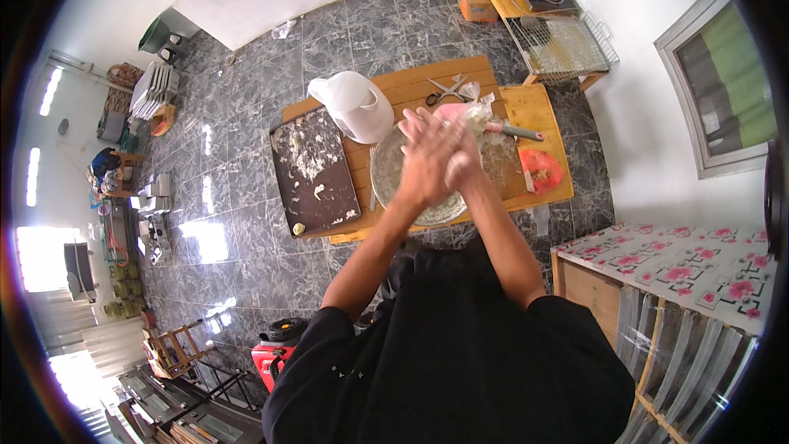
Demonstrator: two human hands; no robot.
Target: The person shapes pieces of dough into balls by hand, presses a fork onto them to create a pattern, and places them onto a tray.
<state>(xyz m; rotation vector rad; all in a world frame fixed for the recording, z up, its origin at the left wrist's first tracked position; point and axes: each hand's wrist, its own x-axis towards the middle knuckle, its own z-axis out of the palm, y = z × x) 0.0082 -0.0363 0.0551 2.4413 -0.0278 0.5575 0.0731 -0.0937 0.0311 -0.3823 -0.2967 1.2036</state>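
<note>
Steel bowl point(386, 166) sits half hidden beneath left hand point(427, 160) and right hand point(462, 166), pressed together, contents unseen.

Left hand point(427, 160) and right hand point(462, 156) pressed palm to palm above round metal bowl point(390, 173) on low wooden table point(460, 82). Anything between palms hidden, possibly dough. Dark tray point(312, 173) with pale scraps left of bowl; white jug point(353, 107) behind; scissors point(444, 90) beyond.
</note>
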